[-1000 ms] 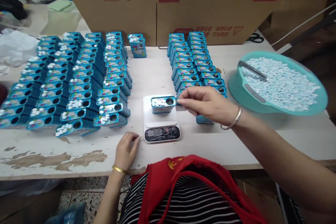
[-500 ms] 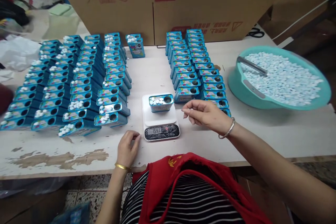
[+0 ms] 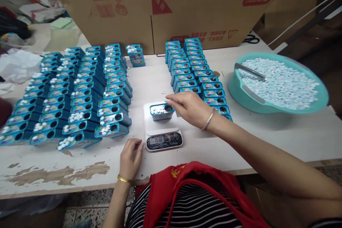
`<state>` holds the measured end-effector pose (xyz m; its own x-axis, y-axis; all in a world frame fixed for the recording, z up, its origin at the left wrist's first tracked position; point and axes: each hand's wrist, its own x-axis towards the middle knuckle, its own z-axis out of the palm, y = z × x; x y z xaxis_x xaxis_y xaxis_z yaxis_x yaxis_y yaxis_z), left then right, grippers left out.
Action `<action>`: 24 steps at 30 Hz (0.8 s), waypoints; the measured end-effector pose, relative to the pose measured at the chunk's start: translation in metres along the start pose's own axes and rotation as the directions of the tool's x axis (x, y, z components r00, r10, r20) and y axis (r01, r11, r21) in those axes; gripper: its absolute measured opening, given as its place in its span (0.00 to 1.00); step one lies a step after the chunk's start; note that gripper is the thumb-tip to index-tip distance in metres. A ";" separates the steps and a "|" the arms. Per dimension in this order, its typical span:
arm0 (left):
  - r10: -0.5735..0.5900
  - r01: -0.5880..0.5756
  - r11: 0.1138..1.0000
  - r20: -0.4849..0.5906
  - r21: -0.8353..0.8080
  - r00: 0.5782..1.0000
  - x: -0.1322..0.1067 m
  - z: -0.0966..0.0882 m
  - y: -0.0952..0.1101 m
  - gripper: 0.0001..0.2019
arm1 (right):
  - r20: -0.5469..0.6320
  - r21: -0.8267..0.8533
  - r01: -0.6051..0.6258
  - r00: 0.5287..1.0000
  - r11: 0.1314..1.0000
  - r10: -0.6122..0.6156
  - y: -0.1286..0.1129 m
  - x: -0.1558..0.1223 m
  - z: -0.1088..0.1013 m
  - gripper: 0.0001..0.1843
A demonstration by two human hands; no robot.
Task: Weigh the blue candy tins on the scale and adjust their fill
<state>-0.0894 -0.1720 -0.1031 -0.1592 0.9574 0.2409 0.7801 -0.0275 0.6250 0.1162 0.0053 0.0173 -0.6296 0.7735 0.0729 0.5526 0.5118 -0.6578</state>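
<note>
A blue tin stands upright on a white kitchen scale, with several white candies lying on its top beside a dark round hole. Over the right end of that tin, at the hole, is my right hand, its thumb and fingers pinched together. Whether a candy is between the fingertips is too small to see. My left hand rests on the table just left of the scale, fingers loosely curled, thumb a little apart, holding nothing. The scale's display is lit and seems to read 1538.
Rows of blue tins with candies on many tops fill the left side. More tins stand in two rows behind my right hand. A turquoise basin of pale candies holds a metal scoop. A large cardboard box stands behind.
My right hand has moved left from beside the scale to over the tin's hole. The display figure has dropped slightly. My left hand stays put; the view has tilted up a little.
</note>
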 end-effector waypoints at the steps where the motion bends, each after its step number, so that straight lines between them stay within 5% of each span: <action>1: 0.057 -0.056 0.998 -0.052 0.036 0.997 0.006 -0.001 0.006 0.08 | -0.035 0.016 0.014 0.999 1.000 -0.013 0.001 -0.005 0.000 0.15; 4: 0.263 -0.232 0.951 -0.143 0.205 0.954 0.035 -0.005 0.026 0.23 | -0.089 0.143 0.033 0.996 0.989 -0.020 0.008 -0.028 0.005 0.14; 7: 0.377 -0.329 0.883 -0.087 0.334 0.922 0.064 -0.005 0.042 0.31 | -0.029 0.263 -0.054 0.998 0.963 0.064 0.021 -0.055 0.019 0.15; 11: 0.409 -0.380 0.844 0.004 0.378 0.913 0.083 0.002 0.054 0.31 | 0.073 0.346 -0.208 0.978 0.915 0.195 0.036 -0.083 0.040 0.16; 18: 0.464 -0.464 0.810 0.093 0.359 0.881 0.093 0.017 0.071 0.30 | 0.149 0.495 -0.259 0.966 0.830 0.213 0.037 -0.097 0.054 0.18; 24: 0.433 -0.418 0.837 0.040 0.355 0.901 0.105 0.008 0.067 0.27 | 0.161 0.508 -0.291 0.957 0.811 0.242 0.050 -0.108 0.064 0.20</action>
<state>-0.0484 -0.0712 -0.0419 0.2183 0.8619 0.4577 0.9336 -0.3209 0.1591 0.1771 -0.0766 -0.0710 -0.5565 0.8038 -0.2103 0.3540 0.0004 -0.9353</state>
